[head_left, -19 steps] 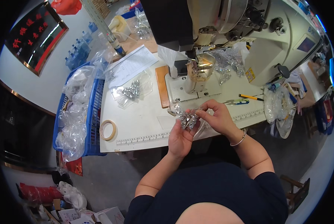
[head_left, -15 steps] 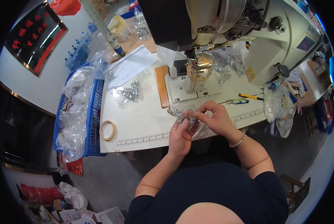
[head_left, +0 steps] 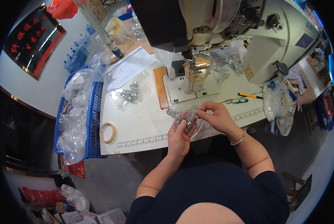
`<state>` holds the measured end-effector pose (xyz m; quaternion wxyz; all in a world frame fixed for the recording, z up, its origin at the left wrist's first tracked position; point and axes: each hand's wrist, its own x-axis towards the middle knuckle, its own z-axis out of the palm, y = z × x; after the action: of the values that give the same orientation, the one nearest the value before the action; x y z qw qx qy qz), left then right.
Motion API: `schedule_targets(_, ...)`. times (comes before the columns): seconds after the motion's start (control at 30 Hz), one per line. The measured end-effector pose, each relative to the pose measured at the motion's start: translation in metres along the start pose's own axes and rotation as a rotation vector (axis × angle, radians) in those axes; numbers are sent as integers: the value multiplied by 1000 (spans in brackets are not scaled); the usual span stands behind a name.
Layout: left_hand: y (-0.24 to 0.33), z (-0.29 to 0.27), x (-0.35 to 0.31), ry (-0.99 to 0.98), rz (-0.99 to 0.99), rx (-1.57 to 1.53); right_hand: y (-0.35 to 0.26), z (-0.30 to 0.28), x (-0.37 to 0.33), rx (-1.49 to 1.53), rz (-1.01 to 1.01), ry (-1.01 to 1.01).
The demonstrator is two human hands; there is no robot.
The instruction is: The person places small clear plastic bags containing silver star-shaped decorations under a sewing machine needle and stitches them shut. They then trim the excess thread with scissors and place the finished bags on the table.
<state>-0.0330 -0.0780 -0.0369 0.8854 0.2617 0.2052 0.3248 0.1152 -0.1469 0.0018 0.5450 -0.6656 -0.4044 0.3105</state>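
Above the table's front edge, my left hand [head_left: 179,137] is wrapped round a clear plastic bag of small shiny silver pieces [head_left: 187,120], its thumb lying across the front. My right hand [head_left: 216,118] is closed in a pinch at the bag's right side, and clear film hangs below its fingers. Their exact hold on the film is too small to make out. Just beyond my left fingers lies a small silver clump [head_left: 172,111]. On the left of the table, another heap of silver pieces [head_left: 130,92] rests on flat clear bags.
A sewing machine [head_left: 196,80] stands just beyond my hands. Around them lie a tape roll [head_left: 113,132], a printed ruler strip [head_left: 144,141], snips [head_left: 237,100], a yellow pen [head_left: 250,95] and paper [head_left: 131,67]. A blue basket [head_left: 94,119] of plastic bags borders the table's left.
My right fingers have drawn a little away from the silver pieces, up along the bag's right side. More of the pieces shows in my left hand. The view has shifted slightly.
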Motion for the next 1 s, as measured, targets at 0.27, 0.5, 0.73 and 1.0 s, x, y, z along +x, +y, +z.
schedule_targets(0.27, -2, -3, -2, -13, 144, 139, 7, -3, 0, -44, -75, 60)
schedule_targets(0.5, 37, -12, 9, -606, 1475, 1335, 15, -11, -25, 796, 45, -201)
schedule_targets(0.73, 47, -6, 14, -588, 1805, 1541, -16, 2, -45, 848, 173, -242)
schedule_targets(1.0, 49, -15, 8, -647, 1734, 1510, -9, 9, -39, 859, 136, -111)
